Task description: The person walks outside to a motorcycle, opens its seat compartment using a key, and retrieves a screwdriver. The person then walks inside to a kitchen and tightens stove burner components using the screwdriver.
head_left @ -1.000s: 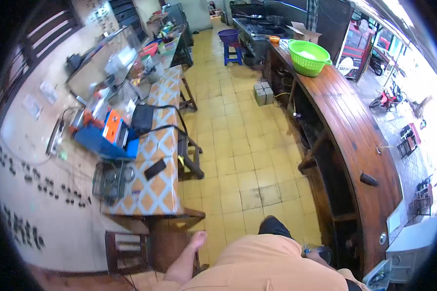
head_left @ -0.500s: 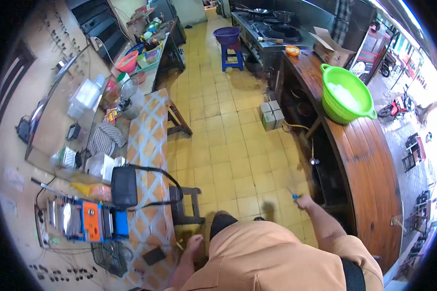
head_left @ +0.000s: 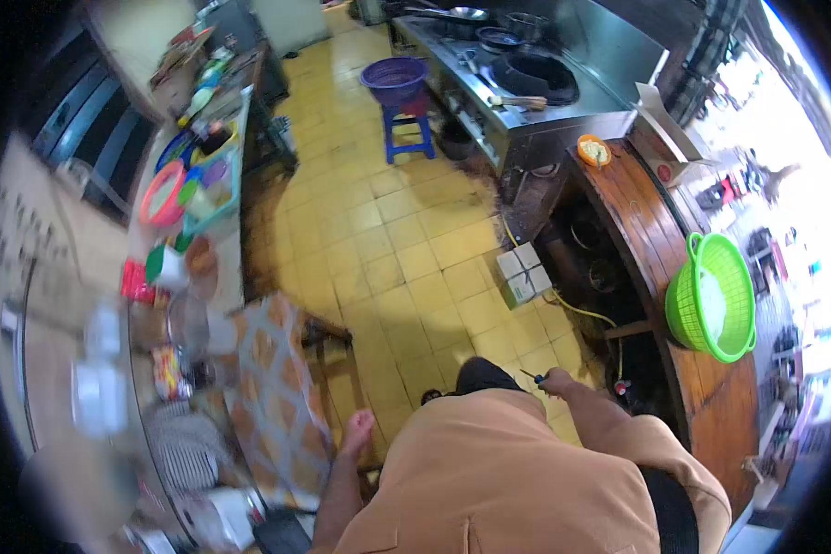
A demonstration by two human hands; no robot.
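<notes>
My right hand (head_left: pixel 558 382) is closed round a thin, pointed tool with a blue handle (head_left: pixel 532 377). Its slim tip points left over the floor; whether it is a knife or a screwdriver I cannot make out. On the other side of my body, my left hand (head_left: pixel 359 428) hangs with curled fingers and nothing visible in them. It is beside the edge of the tiled table (head_left: pixel 282 406), apart from it. A taped carton (head_left: pixel 523 277) sits on the floor ahead of my right hand.
Along the right runs a wooden counter (head_left: pixel 632 198) with a green basket (head_left: pixel 711 300) and an orange bowl (head_left: pixel 594 150). Farther ahead are a stove (head_left: pixel 600 102) and a purple basin (head_left: pixel 395 81) on a blue stool (head_left: pixel 408 134). A yellow hose (head_left: pixel 582 311) crosses the floor near the carton.
I have moved forward along the aisle, and the view has turned. The carton and stove are nearer. My right hand still holds the blue-handled tool; the black bag has mostly left view.
</notes>
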